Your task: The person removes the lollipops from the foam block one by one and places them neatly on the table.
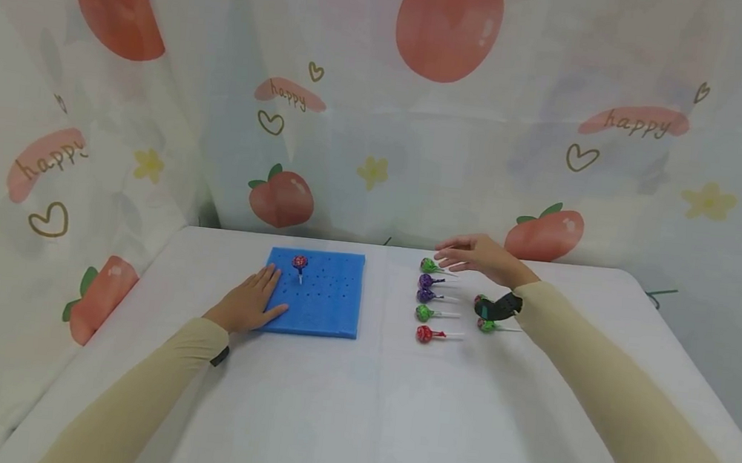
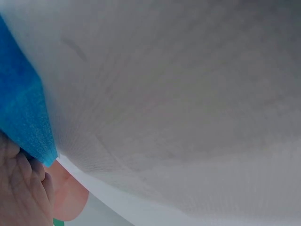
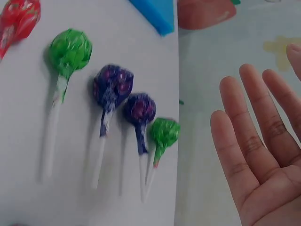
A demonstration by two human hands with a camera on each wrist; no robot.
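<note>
My left hand (image 1: 249,302) rests with fingers spread on the left edge of a blue foam board (image 1: 329,321) dotted with small holes. One red lollipop (image 1: 299,262) stands upright in the board, head up. Over the far end of a column of lollipops hovers my right hand (image 1: 484,259), its fingers extended and holding nothing. Closest to it lies a green lollipop (image 1: 428,265). Toward me follow two purple lollipops (image 3: 113,87), (image 3: 140,109), another green lollipop (image 3: 70,52) and a red lollipop (image 1: 424,333), sticks pointing right. In the left wrist view, the board's corner (image 2: 33,122) shows beside my hand.
A second group of lollipops (image 1: 486,325) lies farther right, partly hidden behind my right wrist strap (image 1: 499,307). White cloth covers the table (image 1: 353,416). A printed curtain (image 1: 420,139) hangs right behind the table's far edge and along its left side.
</note>
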